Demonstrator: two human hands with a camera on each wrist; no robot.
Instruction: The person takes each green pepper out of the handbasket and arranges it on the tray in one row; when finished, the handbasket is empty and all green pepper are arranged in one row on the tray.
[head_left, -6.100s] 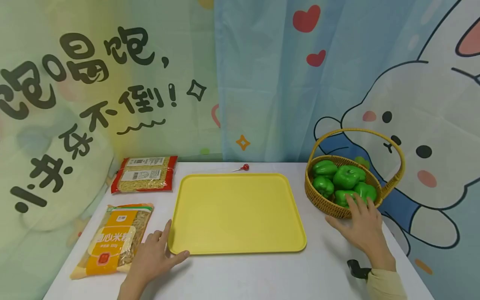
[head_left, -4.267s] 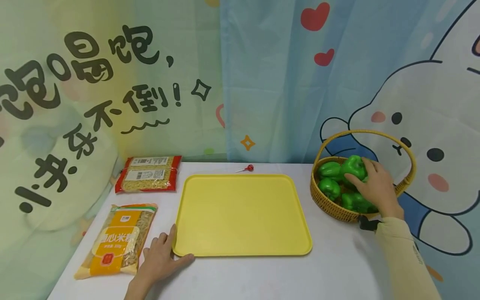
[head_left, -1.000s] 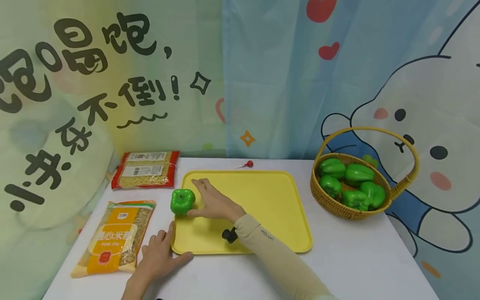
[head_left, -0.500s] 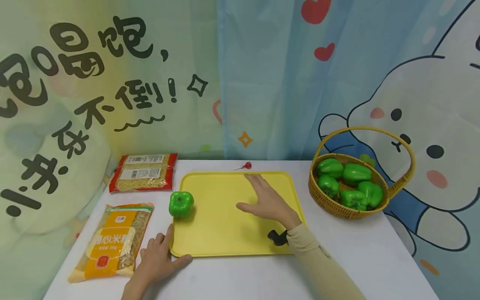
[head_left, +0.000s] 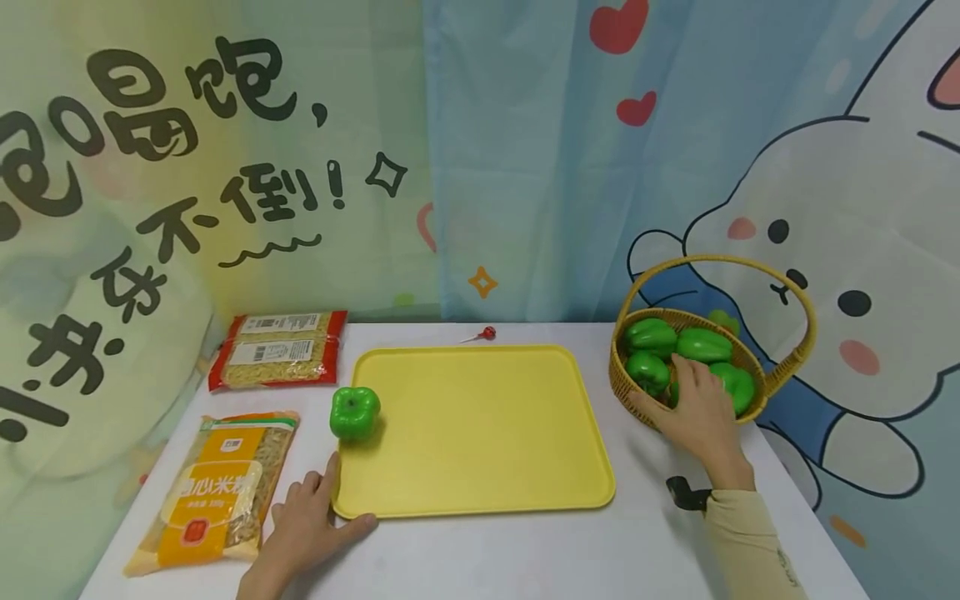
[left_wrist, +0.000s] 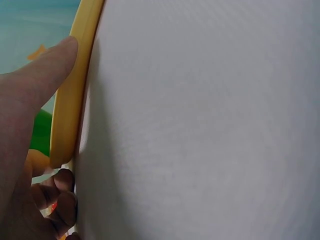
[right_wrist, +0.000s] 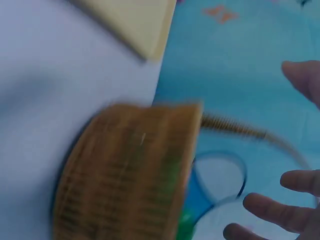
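A yellow tray (head_left: 472,433) lies on the white table, with one green bell pepper (head_left: 355,413) at its left edge. My left hand (head_left: 300,521) rests at the tray's near left corner, forefinger along the left side and thumb at the front edge. In the left wrist view the thumb lies straight against the tray's rim (left_wrist: 75,100). My right hand (head_left: 701,417) reaches over the near side of a wicker basket (head_left: 621,379) holding several green bell peppers (head_left: 703,344). Its fingers are spread in the right wrist view, above the blurred basket (right_wrist: 115,165), with nothing between them.
An orange-and-yellow food bag (head_left: 217,492) lies left of the tray, and a red-edged bag (head_left: 277,350) behind it. A small red object on a thin stick (head_left: 487,333) lies behind the tray. The basket's tall handle (head_left: 720,258) arches over the peppers. Printed curtains hang behind.
My right hand took a bell pepper from the basket, set it at the tray's left edge, let go, and has moved back right to the basket. My left hand has stayed at the tray corner.
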